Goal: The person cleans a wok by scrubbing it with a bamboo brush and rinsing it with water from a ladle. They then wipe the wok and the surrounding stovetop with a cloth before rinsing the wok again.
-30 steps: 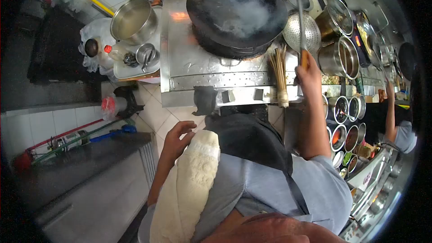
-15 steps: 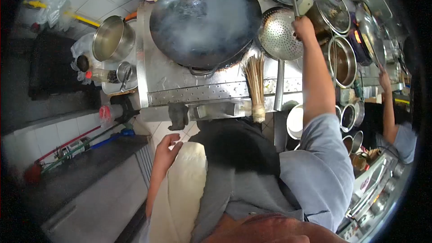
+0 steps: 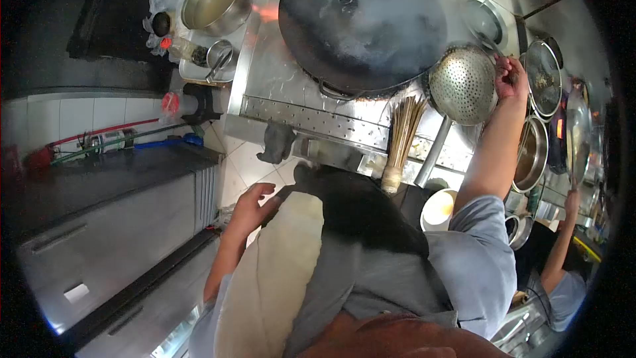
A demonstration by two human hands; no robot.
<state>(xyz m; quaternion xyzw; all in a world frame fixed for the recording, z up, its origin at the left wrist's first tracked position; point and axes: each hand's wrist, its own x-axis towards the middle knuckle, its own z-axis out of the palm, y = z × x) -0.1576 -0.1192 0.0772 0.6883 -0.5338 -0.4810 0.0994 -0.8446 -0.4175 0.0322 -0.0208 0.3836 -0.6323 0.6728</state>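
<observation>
My right hand (image 3: 511,79) is closed around the handle of a ladle (image 3: 489,41), whose far end reaches toward a round metal container (image 3: 482,20) set in the stove top. Just left of that hand is a perforated strainer (image 3: 462,86), its long handle pointing toward me. A large dark wok (image 3: 351,33) steams on the stove. Beside the strainer lies a bamboo wok brush (image 3: 402,142). My left hand (image 3: 250,209) hangs low in front of the stove, fingers loosely apart and holding nothing. A cream cloth (image 3: 281,258) drapes along my left side.
Flame (image 3: 266,12) shows left of the wok. A steel pot (image 3: 215,1) and a small metal cup (image 3: 220,54) stand at the left. A white bucket (image 3: 438,209) sits below the right arm. At far right, a co-worker's arm (image 3: 560,245) holds another wok (image 3: 578,136).
The view has turned, so the stove sits further right and higher. My right hand has brought the ladle's head down toward the round container. My left hand stays empty.
</observation>
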